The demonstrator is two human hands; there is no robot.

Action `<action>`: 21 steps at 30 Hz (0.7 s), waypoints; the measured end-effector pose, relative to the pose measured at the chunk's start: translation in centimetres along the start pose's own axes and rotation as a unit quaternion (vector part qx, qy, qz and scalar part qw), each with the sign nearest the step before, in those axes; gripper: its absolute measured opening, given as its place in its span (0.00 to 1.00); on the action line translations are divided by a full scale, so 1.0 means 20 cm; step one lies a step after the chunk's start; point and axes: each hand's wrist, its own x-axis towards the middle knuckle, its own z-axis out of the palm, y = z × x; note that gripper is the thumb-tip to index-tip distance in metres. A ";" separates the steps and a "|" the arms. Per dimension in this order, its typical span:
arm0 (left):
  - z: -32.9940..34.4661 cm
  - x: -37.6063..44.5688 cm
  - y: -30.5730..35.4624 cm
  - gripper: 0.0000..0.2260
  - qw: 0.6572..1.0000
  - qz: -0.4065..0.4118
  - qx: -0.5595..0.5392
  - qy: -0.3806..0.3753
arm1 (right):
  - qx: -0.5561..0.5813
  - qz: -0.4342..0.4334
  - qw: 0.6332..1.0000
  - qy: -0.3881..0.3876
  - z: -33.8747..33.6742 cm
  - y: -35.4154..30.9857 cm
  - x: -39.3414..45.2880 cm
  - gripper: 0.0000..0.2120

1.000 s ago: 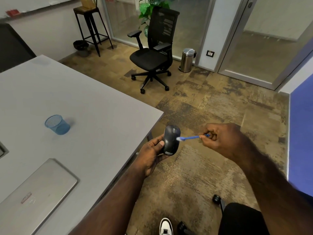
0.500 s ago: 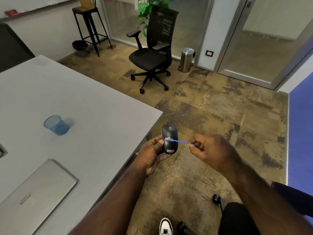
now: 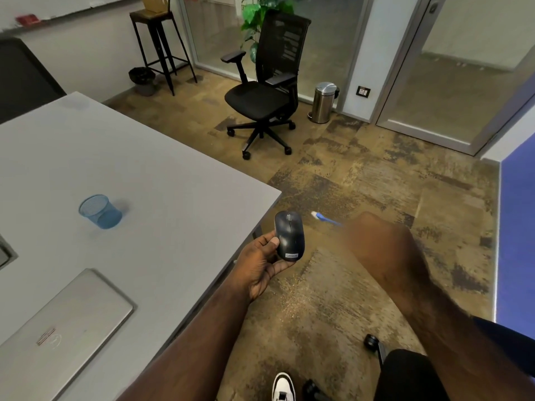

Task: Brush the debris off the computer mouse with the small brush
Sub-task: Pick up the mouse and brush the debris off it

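Note:
My left hand (image 3: 262, 261) grips a dark grey computer mouse (image 3: 289, 235), top side up, just past the corner of the grey table (image 3: 162, 180) and over the carpet. My right hand (image 3: 376, 244) is blurred with motion and holds a small blue brush (image 3: 325, 219) by its handle. The white bristle tip of the brush points left and sits a short way to the upper right of the mouse, apart from it. Fine light debris (image 3: 289, 296) lies scattered on the carpet below the mouse.
A blue mesh cup (image 3: 100, 211) and a closed silver laptop (image 3: 63, 334) rest on the table. A black office chair (image 3: 266, 91), a steel bin (image 3: 324, 102) and a tall stool (image 3: 157, 47) stand further off. My shoe (image 3: 283, 386) shows at the bottom edge.
The brush tip, on the mouse half a second ago, has swung up and to the right and is now off it. My left hand has kept the mouse nearly still.

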 end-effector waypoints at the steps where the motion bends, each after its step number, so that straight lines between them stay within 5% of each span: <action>1: 0.00 0.00 0.00 0.11 1.000 -0.001 0.002 -0.005 | 0.006 -0.006 1.000 0.006 0.00 0.00 0.00 0.03; 7: 0.00 -0.01 0.00 0.11 1.000 0.010 0.020 -0.022 | 0.054 -0.059 0.982 -0.168 0.03 0.00 0.00 0.05; 15: 0.00 -0.02 0.00 0.13 0.997 0.015 0.076 -0.014 | 0.026 0.004 1.000 -0.012 0.07 -0.04 0.11 0.03; 21: -0.02 -0.03 0.00 0.13 0.992 0.024 0.123 -0.006 | -0.015 -0.039 0.997 -0.062 0.15 -0.10 0.16 0.05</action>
